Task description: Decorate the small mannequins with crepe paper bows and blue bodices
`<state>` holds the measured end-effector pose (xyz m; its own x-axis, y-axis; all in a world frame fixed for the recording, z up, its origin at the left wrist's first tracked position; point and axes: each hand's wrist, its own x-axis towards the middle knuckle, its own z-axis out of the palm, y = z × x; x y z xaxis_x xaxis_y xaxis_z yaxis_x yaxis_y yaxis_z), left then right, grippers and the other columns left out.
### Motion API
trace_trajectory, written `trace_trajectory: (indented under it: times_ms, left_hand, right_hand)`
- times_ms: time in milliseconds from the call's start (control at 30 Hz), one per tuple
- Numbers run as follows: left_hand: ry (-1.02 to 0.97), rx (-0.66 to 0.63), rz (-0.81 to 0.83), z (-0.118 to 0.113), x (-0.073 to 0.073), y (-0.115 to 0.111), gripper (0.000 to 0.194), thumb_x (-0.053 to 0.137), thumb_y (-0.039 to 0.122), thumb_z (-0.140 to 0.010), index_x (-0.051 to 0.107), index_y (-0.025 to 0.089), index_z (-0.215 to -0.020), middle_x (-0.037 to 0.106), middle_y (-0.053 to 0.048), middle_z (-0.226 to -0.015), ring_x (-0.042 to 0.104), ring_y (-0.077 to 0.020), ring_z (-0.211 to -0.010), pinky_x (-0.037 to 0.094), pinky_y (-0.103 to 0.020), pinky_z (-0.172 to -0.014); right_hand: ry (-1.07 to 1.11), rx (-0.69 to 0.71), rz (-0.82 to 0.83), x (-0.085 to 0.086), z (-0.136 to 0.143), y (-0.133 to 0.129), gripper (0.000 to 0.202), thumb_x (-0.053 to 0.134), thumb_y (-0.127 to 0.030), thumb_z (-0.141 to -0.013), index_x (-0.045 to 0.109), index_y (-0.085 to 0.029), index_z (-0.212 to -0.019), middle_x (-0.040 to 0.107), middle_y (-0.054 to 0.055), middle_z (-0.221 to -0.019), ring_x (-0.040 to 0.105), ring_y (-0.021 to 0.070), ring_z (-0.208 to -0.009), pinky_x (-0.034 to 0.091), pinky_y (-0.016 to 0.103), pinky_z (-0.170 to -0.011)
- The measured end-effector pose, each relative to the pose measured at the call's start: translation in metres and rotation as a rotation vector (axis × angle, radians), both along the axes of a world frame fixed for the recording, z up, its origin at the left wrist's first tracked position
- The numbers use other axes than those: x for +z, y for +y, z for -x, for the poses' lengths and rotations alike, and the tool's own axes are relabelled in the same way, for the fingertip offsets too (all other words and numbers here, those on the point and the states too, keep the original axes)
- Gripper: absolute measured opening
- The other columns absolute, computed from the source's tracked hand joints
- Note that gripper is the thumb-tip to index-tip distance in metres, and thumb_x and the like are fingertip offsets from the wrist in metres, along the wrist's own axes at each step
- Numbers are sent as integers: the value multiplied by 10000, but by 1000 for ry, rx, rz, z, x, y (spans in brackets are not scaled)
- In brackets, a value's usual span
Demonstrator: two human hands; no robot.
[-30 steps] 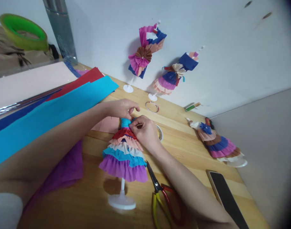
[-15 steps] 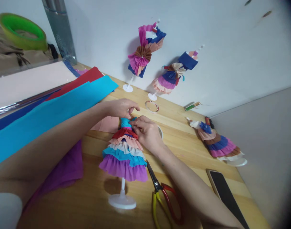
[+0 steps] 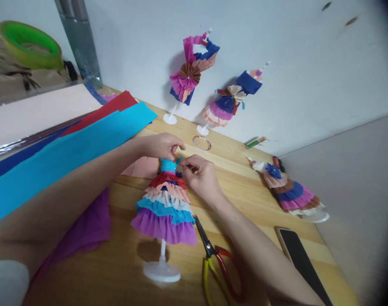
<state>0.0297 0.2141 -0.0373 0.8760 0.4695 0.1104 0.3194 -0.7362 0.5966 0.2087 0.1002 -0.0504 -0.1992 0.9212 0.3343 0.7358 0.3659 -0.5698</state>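
A small dress form (image 3: 162, 263) stands upright on a round white base, wearing a tiered crepe paper dress (image 3: 167, 212) in purple, blue, white, peach and red with a light-blue bodice (image 3: 168, 165). My left hand (image 3: 164, 145) is closed around the top of the form, hiding it. To the right of the bodice, my right hand (image 3: 202, 174) pinches the end of a blue crepe paper strip (image 3: 178, 161) that runs off the bodice. Scissors (image 3: 209, 250) with red and yellow handles lie beside the skirt, blades slightly apart.
Blue crepe paper (image 3: 95, 146) and red crepe paper (image 3: 117, 106) lie at left, purple paper (image 3: 88, 225) below them. Two dressed forms (image 3: 187, 78) (image 3: 227, 102) stand by the wall. Another dressed form (image 3: 288, 189) lies at right near a phone (image 3: 302, 263). A bangle (image 3: 202, 136) rests behind my hands.
My right hand has moved slightly right, away from the bodice, drawing the blue strip end outward. My left hand stays at the top of the form.
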Motion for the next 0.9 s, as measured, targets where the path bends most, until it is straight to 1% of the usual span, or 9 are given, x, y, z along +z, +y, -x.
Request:
trace_trajectory:
  times_ms: [67, 100, 233, 433, 567, 733, 833, 900]
  left_hand:
    - [15, 11, -7, 0, 1, -1, 440, 653, 204, -742, 632, 127, -1175, 656, -23, -883, 614, -133, -789, 435, -191, -690]
    - [22, 17, -9, 0, 2, -2, 438, 653, 201, -741, 634, 130, -1173, 658, -20, -882, 614, -133, -789, 433, -192, -691]
    - [30, 30, 11, -1, 3, -2, 434, 667, 188, -735, 643, 124, -1163, 661, -18, -874, 617, -131, -788, 433, -193, -695]
    - [44, 41, 37, -2, 4, -3, 459, 654, 125, -717, 646, 92, -1175, 676, -41, -895, 610, -138, -782, 438, -203, -690]
    - [44, 27, 46, -2, 5, -2, 473, 665, 146, -707, 648, 91, -1176, 680, -43, -894, 618, -147, -779, 445, -210, -677]
    - [12, 17, 42, 1, 8, -1, 411, 643, 199, -756, 659, 118, -1158, 699, -44, -922, 636, -142, -803, 458, -204, -701]
    - [34, 31, 71, 4, 13, 1, 400, 591, 187, -796, 646, 112, -1186, 702, -52, -941, 640, -129, -788, 461, -191, -681]
    - [62, 24, 77, 6, 15, 2, 414, 589, 172, -791, 641, 115, -1198, 701, -47, -941, 638, -115, -763, 457, -175, -659]
  right_hand:
    - [0, -91, 8, -4, -3, 2, 263, 506, -47, -697, 721, -172, -784, 692, 46, -759, 613, 148, -620, 458, 257, -589]
    - [-5, -106, 23, -6, -4, 4, 270, 505, -48, -691, 720, -172, -796, 688, 44, -759, 607, 146, -612, 453, 256, -585]
    - [7, -77, 77, -8, 0, 7, 271, 514, -68, -724, 727, -168, -857, 687, 49, -793, 605, 142, -627, 453, 258, -603]
    - [-32, -39, 52, -2, 7, 10, 281, 523, -68, -752, 751, -172, -879, 678, 64, -817, 606, 165, -698, 451, 277, -640]
    - [-40, -22, 59, -1, 7, 10, 286, 518, -71, -766, 756, -167, -893, 676, 71, -820, 602, 169, -699, 453, 283, -643]
    - [-40, -25, 74, 1, 7, 11, 267, 530, -72, -767, 755, -165, -876, 679, 71, -822, 610, 174, -712, 458, 289, -664]
    - [-16, -42, 92, 2, 7, 12, 235, 548, -88, -771, 751, -171, -855, 676, 64, -811, 606, 169, -700, 450, 284, -649]
    - [7, -59, 108, 1, 9, 13, 189, 569, -116, -782, 741, -179, -828, 669, 52, -797, 596, 157, -674, 439, 274, -625]
